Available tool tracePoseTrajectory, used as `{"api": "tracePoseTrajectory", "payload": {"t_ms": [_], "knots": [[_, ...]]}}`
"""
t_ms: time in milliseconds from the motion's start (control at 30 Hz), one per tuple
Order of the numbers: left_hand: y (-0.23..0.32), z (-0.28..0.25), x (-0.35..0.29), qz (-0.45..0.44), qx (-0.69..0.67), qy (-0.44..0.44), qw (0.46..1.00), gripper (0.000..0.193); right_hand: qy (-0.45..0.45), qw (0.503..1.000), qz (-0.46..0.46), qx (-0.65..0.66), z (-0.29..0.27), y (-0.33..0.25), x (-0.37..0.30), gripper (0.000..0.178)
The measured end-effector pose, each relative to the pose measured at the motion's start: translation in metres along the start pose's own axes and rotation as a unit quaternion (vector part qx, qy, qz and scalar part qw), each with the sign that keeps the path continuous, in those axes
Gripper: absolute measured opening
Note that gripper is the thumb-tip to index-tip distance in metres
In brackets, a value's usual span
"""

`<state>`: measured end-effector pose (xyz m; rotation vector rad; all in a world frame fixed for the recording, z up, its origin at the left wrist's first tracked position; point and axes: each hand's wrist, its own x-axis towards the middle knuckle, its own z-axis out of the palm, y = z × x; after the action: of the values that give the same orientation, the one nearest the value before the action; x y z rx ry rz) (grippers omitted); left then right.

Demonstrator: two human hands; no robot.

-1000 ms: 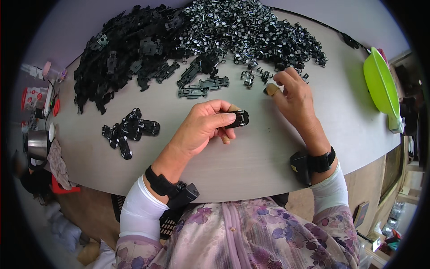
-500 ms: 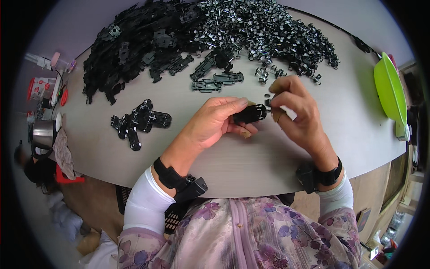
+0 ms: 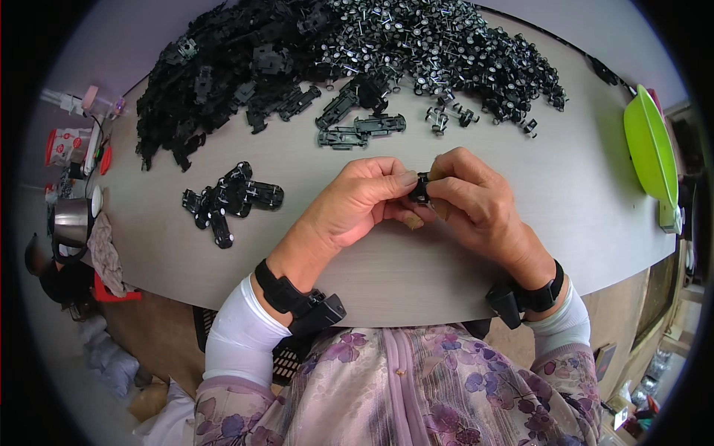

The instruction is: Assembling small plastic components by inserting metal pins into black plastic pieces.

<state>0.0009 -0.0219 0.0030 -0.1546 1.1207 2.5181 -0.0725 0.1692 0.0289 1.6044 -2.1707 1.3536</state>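
Observation:
My left hand pinches a black toy car chassis between thumb and fingers above the table. My right hand meets it from the right, fingertips pressed to the chassis end. The wheel axle in my right fingers is mostly hidden now. Most of the chassis is covered by both hands. To the left lies a small cluster of chassis with wheels. Beyond my hands are a few loose black chassis and several loose wheel axles.
A large heap of black chassis fills the back left of the table, against a heap of wheel axles. At the right edge stands a green basin. A metal pot and a cloth are at the left edge.
My right hand has moved left and slightly down, bringing the wheel axle from beside the chassis against its end. My left hand keeps hold of the chassis, almost unmoved.

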Motion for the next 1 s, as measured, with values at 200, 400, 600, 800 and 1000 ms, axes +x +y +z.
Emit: {"api": "tracePoseTrajectory", "payload": {"t_ms": [200,400,600,800,1000], "knots": [[-0.002,0.005,0.000,0.006,0.050,0.018,0.999,0.025,-0.029,1.000,0.007,0.006,-0.002,-0.004,0.001,0.019],[0.001,0.008,-0.003,-0.015,0.062,-0.006,0.998,0.022,-0.059,0.998,0.024,0.028,-0.005,-0.017,0.004,0.017],[-0.002,0.012,-0.001,0.007,0.005,0.027,1.000,0.019,-0.019,0.995,0.071,0.073,0.005,-0.005,0.000,0.030],[0.004,0.011,-0.019,0.031,0.163,0.141,0.976,0.022,-0.028,0.973,0.086,0.214,0.011,0.001,-0.002,0.036],[0.023,-0.014,-0.072,0.133,0.281,0.278,0.909,0.030,0.050,0.991,0.123,-0.012,-0.011,0.063,0.004,0.026]]}}
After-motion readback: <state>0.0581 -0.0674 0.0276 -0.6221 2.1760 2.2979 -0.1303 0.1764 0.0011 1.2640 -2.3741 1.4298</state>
